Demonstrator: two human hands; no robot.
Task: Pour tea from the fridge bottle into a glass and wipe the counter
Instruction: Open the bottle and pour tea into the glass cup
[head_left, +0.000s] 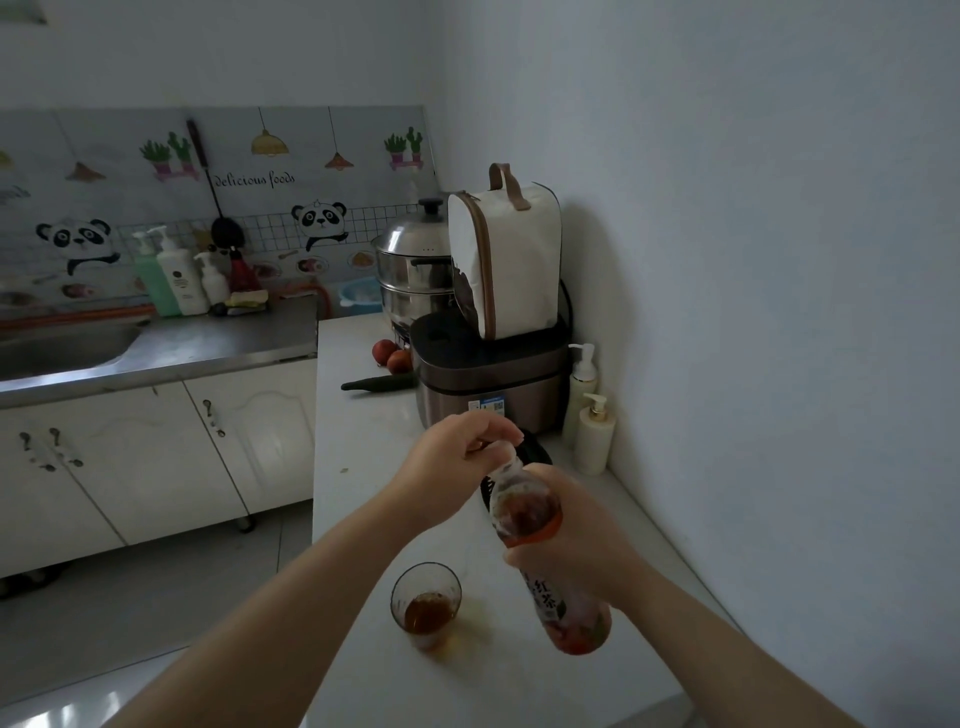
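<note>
**Hands on bottle over counter**

Right hand (571, 540) grips bottle (540, 551) mid-body; left hand (457, 462) closed over its top, cap hidden; glass (427, 603) with tea just left, near counter (363, 499) front edge; open counter space left.

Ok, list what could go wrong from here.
1. The bottle is tilted in the right hand while the left hand works its top; if the cap is loose, tea may spill onto the counter.
2. The glass stands close by the bottle's base; a bump could tip it.
</note>
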